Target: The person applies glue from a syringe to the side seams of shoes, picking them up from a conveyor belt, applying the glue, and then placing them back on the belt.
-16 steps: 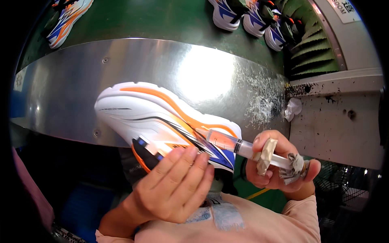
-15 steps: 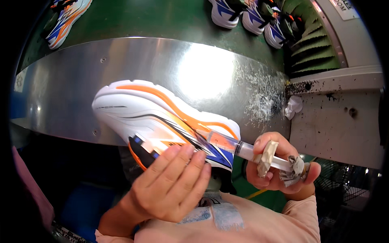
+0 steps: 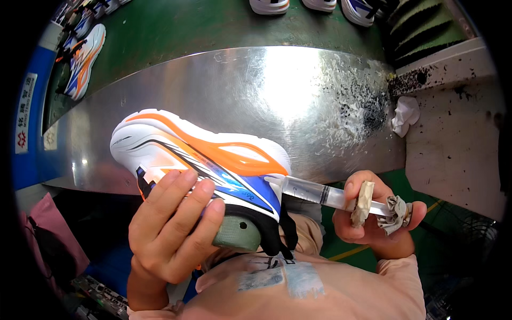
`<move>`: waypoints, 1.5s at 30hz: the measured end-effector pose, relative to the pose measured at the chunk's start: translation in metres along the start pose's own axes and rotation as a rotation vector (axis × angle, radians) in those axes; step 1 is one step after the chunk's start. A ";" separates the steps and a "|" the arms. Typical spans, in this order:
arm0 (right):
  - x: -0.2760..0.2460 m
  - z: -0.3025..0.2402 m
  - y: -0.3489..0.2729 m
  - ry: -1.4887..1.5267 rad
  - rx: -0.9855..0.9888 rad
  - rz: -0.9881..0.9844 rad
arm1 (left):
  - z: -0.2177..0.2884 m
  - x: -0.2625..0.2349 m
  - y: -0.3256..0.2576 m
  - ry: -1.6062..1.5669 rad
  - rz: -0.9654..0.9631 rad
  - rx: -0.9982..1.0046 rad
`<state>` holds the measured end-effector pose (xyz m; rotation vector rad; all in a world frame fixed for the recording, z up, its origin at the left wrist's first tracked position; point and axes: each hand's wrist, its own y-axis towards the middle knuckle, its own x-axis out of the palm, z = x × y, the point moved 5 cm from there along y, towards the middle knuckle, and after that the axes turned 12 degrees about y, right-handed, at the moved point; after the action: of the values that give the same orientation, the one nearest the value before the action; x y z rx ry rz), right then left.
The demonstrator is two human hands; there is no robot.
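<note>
A white running shoe (image 3: 205, 140) with orange, blue and black side markings is held on its side in my left hand (image 3: 173, 229), toe pointing left. The fingers press across the upper, and the thumb is hidden. Inside the shoe's opening shows a green shoe last (image 3: 239, 233) with a round hole. My right hand (image 3: 369, 234) is closed around a clear syringe (image 3: 306, 190); its flange and plunger end are wrapped in wrinkled tape. The syringe's nozzle touches or nearly touches the shoe's heel, beside the orange sole edge. Black straps hang below the heel.
Beyond the shoe lies a shiny metal plate (image 3: 202, 80), with dried white and black residue (image 3: 362, 114) at its right. Crumpled white paper (image 3: 405, 116) sits by the right-hand panel (image 3: 453, 144). Similar shoes (image 3: 85, 61) stand on the green surface (image 3: 176, 26) behind.
The shoe has shifted slightly left and tilted, bringing the last into view. The syringe nozzle now sits at the heel instead of farther forward along the sole edge. My left hand moved left.
</note>
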<state>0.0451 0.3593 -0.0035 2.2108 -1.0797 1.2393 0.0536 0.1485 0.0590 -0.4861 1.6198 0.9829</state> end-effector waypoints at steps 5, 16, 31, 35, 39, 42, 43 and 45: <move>-0.003 0.014 0.000 0.111 -0.034 0.025 | -0.012 -0.006 0.002 0.050 -0.070 0.051; 0.006 0.030 0.020 0.315 0.004 0.289 | -0.056 0.001 0.060 0.046 -0.186 0.270; 0.011 0.019 0.046 0.133 -0.211 0.390 | -0.042 0.013 0.083 0.098 -0.399 -0.326; 0.018 0.033 0.045 0.304 -0.236 0.292 | -0.045 0.022 0.086 0.105 -0.314 -0.376; 0.036 0.045 0.043 0.293 -0.336 0.190 | -0.046 0.018 0.087 0.094 -0.338 -0.447; 0.046 0.063 0.040 0.170 -0.459 0.155 | -0.050 0.019 0.083 0.031 -0.315 -0.435; 0.048 0.068 0.039 0.128 -0.485 0.141 | -0.051 0.019 0.082 0.007 -0.301 -0.442; 0.049 0.086 0.034 0.087 -0.524 0.150 | -0.052 0.018 0.080 -0.011 -0.280 -0.398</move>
<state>0.0812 0.2612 -0.0091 1.6931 -1.3689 0.9571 -0.0423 0.1558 0.0706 -0.9493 1.3012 1.0912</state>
